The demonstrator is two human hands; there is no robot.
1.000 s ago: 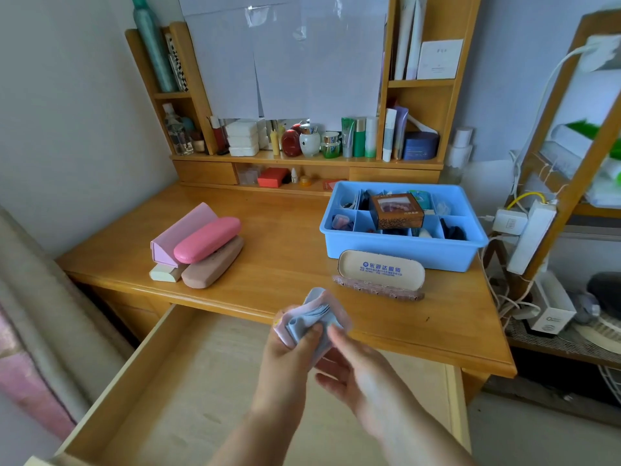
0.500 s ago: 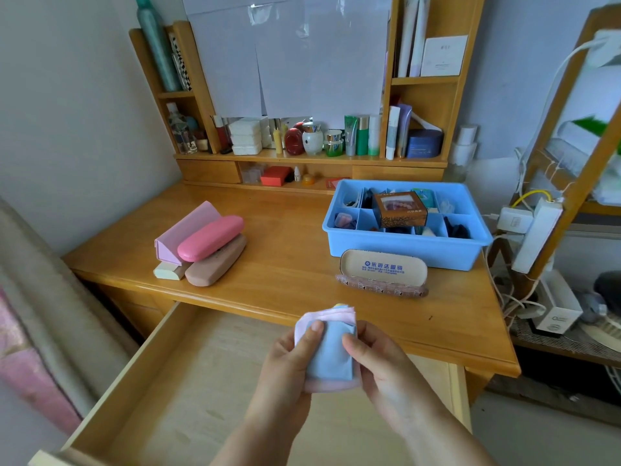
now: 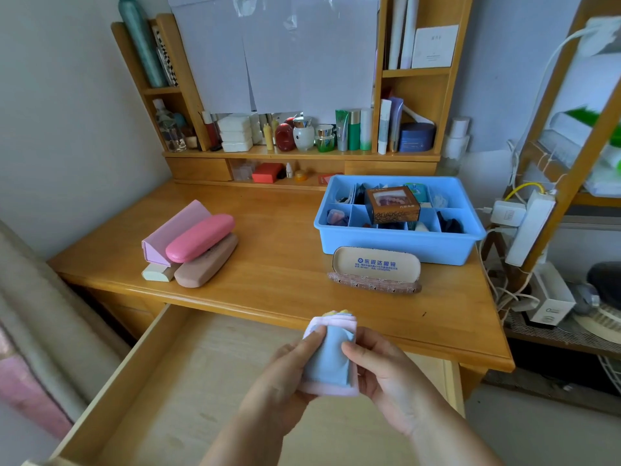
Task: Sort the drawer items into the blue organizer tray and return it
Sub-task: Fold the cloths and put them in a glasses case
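Head view: folded cloth [image 3: 331, 359] held in both hands above the open drawer [image 3: 188, 381].

Left hand [image 3: 285, 375] gripping the cloth's left side, thumb laid on its blue face; right hand [image 3: 379, 368] pinching the right side, thumb on the same face. Cloth pale blue with pink edging, a yellow layer showing at the top. Beyond the hands, on the tabletop [image 3: 282, 264]: open glasses case [image 3: 375, 271], lid upright, and just behind it the blue organizer tray [image 3: 400, 245], compartments filled, a brown box [image 3: 392, 206] resting across its dividers. Far to the left of the left hand: pink glasses case [image 3: 200, 237] stacked with a lilac case [image 3: 173, 230], a tan case [image 3: 205, 260] and a cream case [image 3: 157, 272].
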